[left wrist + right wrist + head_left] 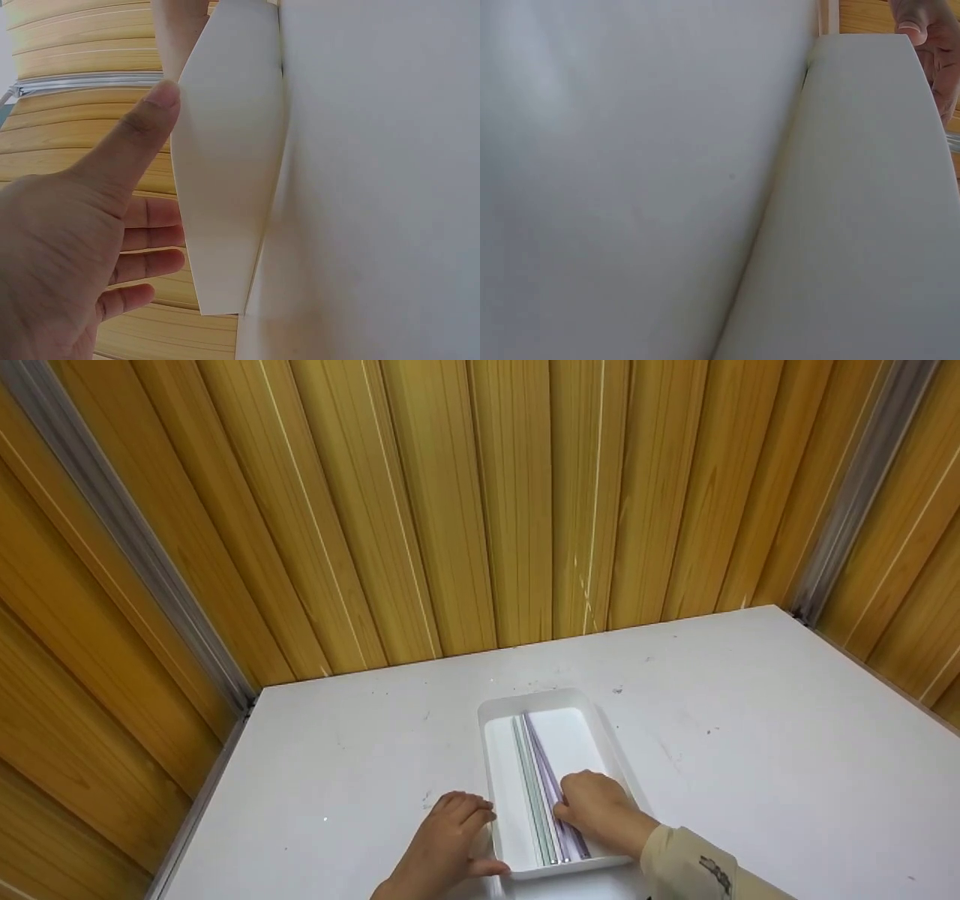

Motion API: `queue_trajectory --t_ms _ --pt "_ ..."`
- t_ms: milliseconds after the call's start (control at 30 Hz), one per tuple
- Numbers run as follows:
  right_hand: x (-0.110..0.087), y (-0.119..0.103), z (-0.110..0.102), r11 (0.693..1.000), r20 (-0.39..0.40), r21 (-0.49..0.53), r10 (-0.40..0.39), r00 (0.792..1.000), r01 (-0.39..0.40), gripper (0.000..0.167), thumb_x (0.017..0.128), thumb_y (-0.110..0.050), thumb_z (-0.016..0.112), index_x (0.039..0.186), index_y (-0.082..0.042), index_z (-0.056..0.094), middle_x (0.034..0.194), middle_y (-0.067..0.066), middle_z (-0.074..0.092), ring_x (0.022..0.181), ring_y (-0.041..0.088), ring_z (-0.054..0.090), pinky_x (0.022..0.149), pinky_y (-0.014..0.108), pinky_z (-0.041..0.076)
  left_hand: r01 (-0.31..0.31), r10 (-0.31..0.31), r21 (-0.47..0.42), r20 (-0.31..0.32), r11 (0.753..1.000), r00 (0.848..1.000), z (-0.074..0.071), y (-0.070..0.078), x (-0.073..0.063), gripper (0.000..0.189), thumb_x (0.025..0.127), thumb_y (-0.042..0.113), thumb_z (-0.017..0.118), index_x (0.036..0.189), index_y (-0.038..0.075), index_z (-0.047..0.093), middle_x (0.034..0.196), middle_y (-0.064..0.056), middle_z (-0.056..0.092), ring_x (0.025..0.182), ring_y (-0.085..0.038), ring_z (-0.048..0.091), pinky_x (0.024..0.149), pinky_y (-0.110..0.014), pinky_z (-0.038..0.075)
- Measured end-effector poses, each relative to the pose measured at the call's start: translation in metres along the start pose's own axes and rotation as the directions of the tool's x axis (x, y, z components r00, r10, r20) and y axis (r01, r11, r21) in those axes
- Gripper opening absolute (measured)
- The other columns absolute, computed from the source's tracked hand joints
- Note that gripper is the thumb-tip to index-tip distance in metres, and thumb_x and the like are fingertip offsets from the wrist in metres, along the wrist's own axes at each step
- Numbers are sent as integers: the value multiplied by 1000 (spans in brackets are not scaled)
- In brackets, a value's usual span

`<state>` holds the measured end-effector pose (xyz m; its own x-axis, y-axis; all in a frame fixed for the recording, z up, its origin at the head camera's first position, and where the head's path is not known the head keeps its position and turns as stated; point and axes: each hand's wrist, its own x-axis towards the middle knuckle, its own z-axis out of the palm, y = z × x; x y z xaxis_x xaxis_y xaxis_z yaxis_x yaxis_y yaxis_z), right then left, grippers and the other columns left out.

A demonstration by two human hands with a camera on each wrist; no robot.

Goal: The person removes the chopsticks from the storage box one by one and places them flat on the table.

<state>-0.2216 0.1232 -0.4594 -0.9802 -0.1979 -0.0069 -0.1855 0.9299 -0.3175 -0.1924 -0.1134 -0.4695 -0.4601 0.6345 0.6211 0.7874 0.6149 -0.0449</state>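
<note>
A long white tray [504, 795] lies on the table, its short side towards me. Inside it, green sticks [530, 791] and purple sticks [545, 757] run lengthwise, long and thin, close together at the far end. My right hand [604, 808] reaches in over the tray's right side, thumb and curled fingers pinching at the purple sticks; its grip is partly hidden. At the near left corner my left hand [451, 836] touches the tray. In the left wrist view its thumb [161, 97] meets the tray's rim, with the other fingers stretched out loosely alongside.
The white table [360, 765] carries small dark marks. Yellow wood-patterned panels [510, 510] rise behind it and at both sides, with grey metal posts [847, 495] in the corners. In the right wrist view the tray's outer wall [855, 195] stands against the tabletop.
</note>
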Motion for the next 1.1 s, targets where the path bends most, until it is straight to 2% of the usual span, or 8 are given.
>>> queue_trajectory --t_ms 133,200,467,867,1100 --pt "0 1 1 1000 -10 14 -5 1000 5 27 78 -16 67 58 -9 50 58 0 49 56 16 43 51 33 41 21 -22 7 56 1000 998 -2 1 1 54 70 59 71 96 12 68 99 5 65 95 -11 60 91 -33 52" --pt "-2 1 2 1000 -13 25 -6 1000 6 27 78 -16 67 59 -9 50 58 0 49 56 15 43 51 32 41 22 -22 4 65 1000 998 -1 1 1 54 70 58 71 96 11 68 100 4 65 95 -11 60 91 -33 52" --pt "-5 2 -1 998 1 69 9 1000 -9 26 82 -19 68 62 -10 53 61 -1 50 61 15 46 58 32 45 -42 43 27 -31 999 999 3 -1 -1 56 64 58 72 94 11 66 98 3 64 93 -10 60 89 -30 53" --pt "-8 4 -4 997 -58 76 -5 998 10 25 80 -17 68 60 -11 54 57 -2 51 55 13 45 52 28 42 -23 23 0 -14 1000 1000 2 -1 -1 56 65 57 74 96 11 66 99 3 64 94 -10 60 90 -31 53" --pt "-10 5 -12 997 -83 75 -23 996 29 22 79 -14 67 60 -10 55 56 -2 54 53 12 46 49 27 44 -26 26 -26 -29 999 999 2 -2 -2 55 65 56 76 95 11 66 99 3 64 94 -10 59 89 -31 53"
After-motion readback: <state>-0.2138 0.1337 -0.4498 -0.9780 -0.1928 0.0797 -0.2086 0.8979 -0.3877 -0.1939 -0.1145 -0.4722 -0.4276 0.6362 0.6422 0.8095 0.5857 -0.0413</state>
